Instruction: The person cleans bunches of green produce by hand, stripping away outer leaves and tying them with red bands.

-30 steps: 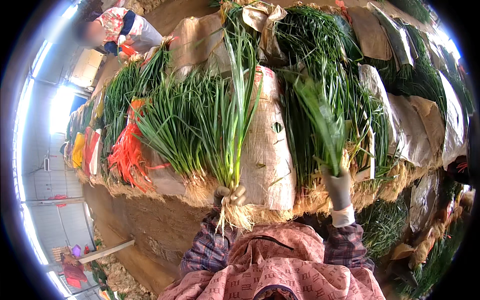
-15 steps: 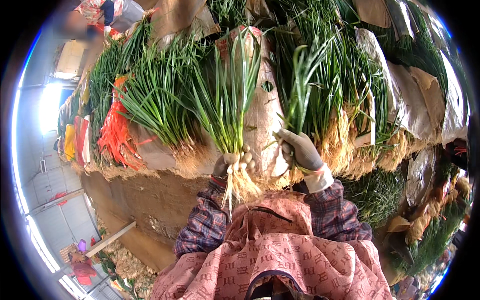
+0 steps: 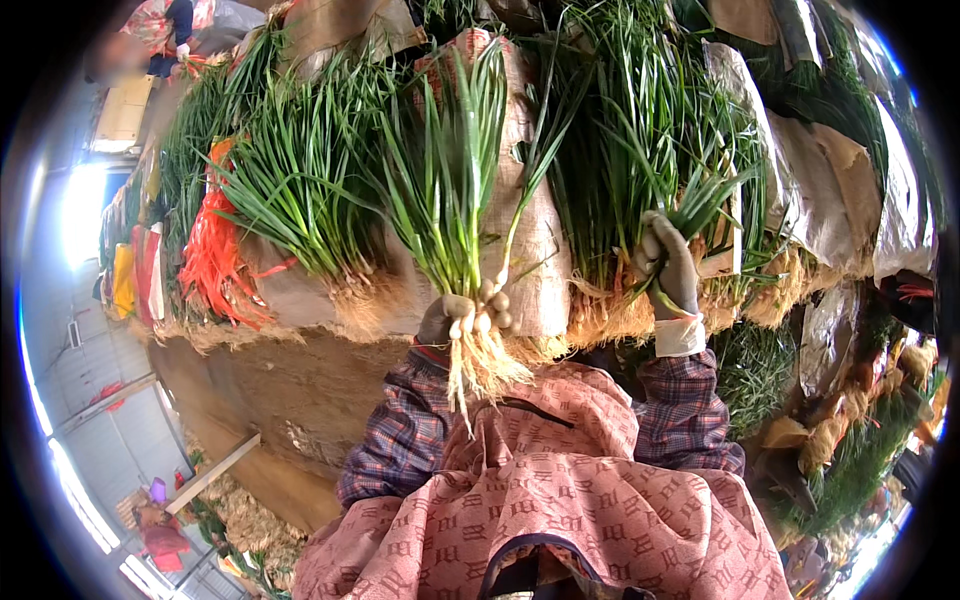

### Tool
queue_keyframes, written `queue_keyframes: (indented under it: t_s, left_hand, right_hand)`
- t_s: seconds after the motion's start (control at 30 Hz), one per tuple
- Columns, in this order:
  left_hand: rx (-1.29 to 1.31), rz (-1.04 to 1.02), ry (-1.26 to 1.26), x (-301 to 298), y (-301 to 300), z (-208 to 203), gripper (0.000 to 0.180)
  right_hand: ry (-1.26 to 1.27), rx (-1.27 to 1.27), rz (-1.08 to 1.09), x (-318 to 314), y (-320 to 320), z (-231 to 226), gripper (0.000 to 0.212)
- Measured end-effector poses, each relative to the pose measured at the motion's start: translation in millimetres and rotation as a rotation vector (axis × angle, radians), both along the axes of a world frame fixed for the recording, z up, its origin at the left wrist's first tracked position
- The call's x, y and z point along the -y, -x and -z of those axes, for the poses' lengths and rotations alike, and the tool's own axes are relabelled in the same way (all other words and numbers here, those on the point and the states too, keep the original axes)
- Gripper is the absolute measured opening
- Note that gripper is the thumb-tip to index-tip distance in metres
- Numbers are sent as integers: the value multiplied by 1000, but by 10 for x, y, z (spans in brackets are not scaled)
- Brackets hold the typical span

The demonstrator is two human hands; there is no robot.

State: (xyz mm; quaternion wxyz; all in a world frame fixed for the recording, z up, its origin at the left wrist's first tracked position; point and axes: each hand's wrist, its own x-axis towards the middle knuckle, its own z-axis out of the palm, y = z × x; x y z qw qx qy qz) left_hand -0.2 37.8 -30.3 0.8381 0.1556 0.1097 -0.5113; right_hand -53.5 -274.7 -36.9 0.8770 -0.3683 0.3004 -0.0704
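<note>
My gloved left hand (image 3: pixel 455 318) is closed around the lower stems of a bunch of green garlic (image 3: pixel 462 215). Its flat leaves fan out away from me, and its pale bulbs and straw-coloured roots hang below the fingers. One stalk leans off to the right of the bunch. Further right, my gloved right hand (image 3: pixel 668 265) is curled around a few loose green garlic leaves (image 3: pixel 708 202), which stick out to the right. It is in front of a big pile of green garlic (image 3: pixel 625 150), roots toward me.
Left of my bunch lies another pile of green garlic (image 3: pixel 310 180). Beside it hang orange-red plastic strips (image 3: pixel 215 255). A woven sack (image 3: pixel 530 270) covers the surface between the piles. Brown earth (image 3: pixel 270 390) shows below the edge. Another person (image 3: pixel 180 35) is at the far left.
My right hand has moved right, away from the bunch, with leaves in its fingers. The left hand still grips the bunch, where one stalk now leans right.
</note>
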Motion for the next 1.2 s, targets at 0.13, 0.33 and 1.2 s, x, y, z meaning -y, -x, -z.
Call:
queue_keyframes:
  t_s: [0.13,0.33,1.2]
  left_hand:
    - [-121,23,155,21,-24,-10,28]
    - [50,112,-200,-6,-11,-99,29]
    - [-5,125,-106,-228,-150,-17,21]
  right_hand:
    - [-59,-198,-325,-323,-121,150,26]
    - [680,-435,-695,-873,-911,276,33]
    - [171,-63,-564,-866,-773,258,10]
